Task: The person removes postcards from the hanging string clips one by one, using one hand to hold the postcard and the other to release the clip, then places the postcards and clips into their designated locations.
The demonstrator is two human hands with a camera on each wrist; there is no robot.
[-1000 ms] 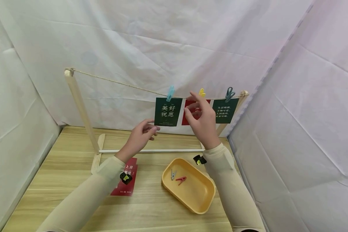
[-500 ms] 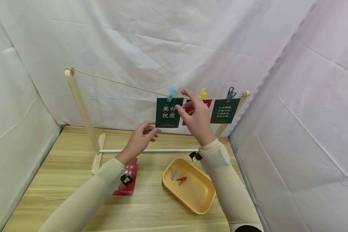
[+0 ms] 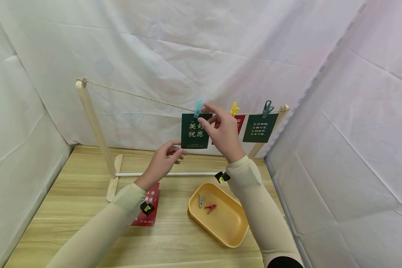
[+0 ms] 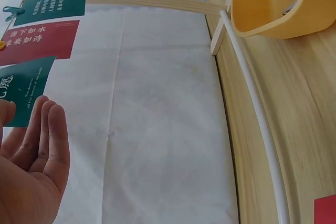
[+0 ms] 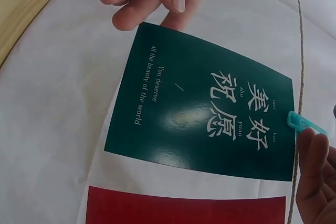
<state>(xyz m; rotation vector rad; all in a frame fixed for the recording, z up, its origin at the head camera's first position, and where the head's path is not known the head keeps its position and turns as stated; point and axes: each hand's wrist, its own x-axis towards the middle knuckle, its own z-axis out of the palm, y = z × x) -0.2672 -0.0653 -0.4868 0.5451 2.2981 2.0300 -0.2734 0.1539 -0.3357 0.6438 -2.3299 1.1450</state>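
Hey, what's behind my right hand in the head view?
Behind your right hand hangs a red card, its yellow clip showing above. In that view the hand covers most of the red card and part of the green card.

Creased white backdrop [image 3: 147, 48], left side sheet [image 3: 9, 111] also white, right side sheet [image 3: 348, 149] with fold lines, wood-grain worktop [image 3: 63, 208] below

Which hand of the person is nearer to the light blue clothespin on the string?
Right. The right hand is just beside the light blue clothespin; the left hand is lower, near the bottom corner of the green card hanging from it.
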